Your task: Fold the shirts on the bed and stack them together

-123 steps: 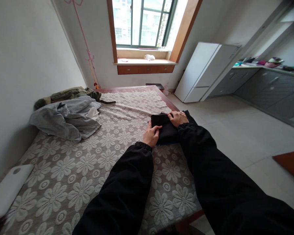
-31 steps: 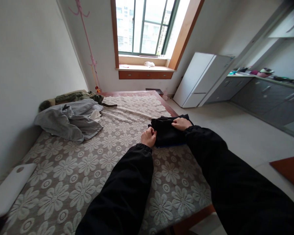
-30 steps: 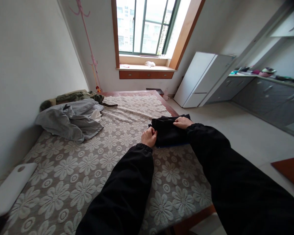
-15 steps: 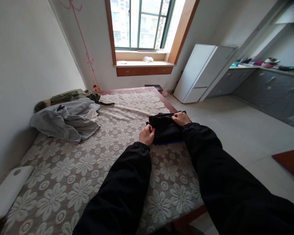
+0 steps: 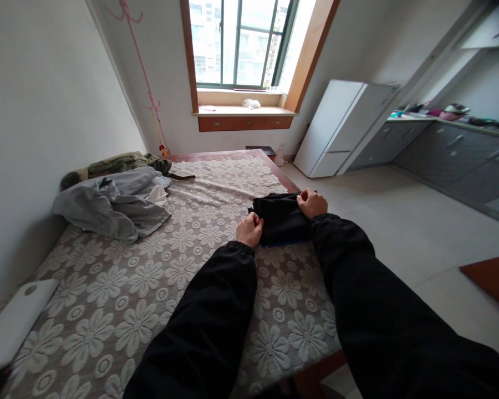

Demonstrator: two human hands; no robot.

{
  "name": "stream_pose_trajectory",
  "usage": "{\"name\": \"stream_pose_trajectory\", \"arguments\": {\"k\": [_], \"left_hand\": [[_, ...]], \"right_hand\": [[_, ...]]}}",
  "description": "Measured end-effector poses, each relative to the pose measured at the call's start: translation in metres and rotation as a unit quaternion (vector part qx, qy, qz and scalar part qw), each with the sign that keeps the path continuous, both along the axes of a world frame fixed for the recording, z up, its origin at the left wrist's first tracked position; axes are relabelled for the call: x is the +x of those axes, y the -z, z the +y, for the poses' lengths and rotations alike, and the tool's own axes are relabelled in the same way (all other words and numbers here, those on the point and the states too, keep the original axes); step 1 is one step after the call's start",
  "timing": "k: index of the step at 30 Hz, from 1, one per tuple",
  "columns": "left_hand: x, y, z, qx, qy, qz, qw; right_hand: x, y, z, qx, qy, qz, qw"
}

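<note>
A folded black cloth item [image 5: 283, 223], likely a garment, lies at the right side of the table, with a thin blue line along its near edge. My left hand [image 5: 250, 229] is closed on its left edge, thumb and fingers pinched together. At its far right part my right hand [image 5: 311, 203] is closed on the cloth too. Beneath it spreads a lace tablecloth [image 5: 183, 269] with a flower pattern. What kind of garment it is cannot be made out.
A grey garment [image 5: 114, 205] and an olive green bundle with a strap [image 5: 125, 163] lie by the left wall. A white board with a hole [image 5: 14, 327] is at the near left. Beyond the table [image 5: 286, 180] stand a white fridge [image 5: 332, 127] and a pink coat stand [image 5: 143, 72].
My right hand has shifted slightly right along the cloth's far edge. My left hand and the folded cloth stay nearly in place.
</note>
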State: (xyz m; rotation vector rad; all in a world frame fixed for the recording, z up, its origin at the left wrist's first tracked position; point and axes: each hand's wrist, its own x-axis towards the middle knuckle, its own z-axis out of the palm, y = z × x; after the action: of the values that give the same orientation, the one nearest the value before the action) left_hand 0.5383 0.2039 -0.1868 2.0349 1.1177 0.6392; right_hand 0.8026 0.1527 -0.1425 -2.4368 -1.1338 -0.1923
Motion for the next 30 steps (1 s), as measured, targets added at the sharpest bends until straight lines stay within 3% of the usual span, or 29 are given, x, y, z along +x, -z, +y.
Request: {"name": "stream_pose_trajectory", "arguments": {"k": [4,13,30], "left_hand": [[0.0,-0.001,0.0,-0.003,0.001,0.002,1.0],[0.0,-0.001,0.0,-0.002,-0.001,0.0,1.0],[0.0,-0.002,0.0,0.012,0.001,0.013,1.0]], "right_hand": [[0.002,0.005,0.002,-0.012,-0.007,-0.024,1.0],[0.025,0.009,0.013,-0.07,-0.012,0.108,0.992],[0.053,0.022,0.018,-0.045,-0.028,0.179,0.982]]}}
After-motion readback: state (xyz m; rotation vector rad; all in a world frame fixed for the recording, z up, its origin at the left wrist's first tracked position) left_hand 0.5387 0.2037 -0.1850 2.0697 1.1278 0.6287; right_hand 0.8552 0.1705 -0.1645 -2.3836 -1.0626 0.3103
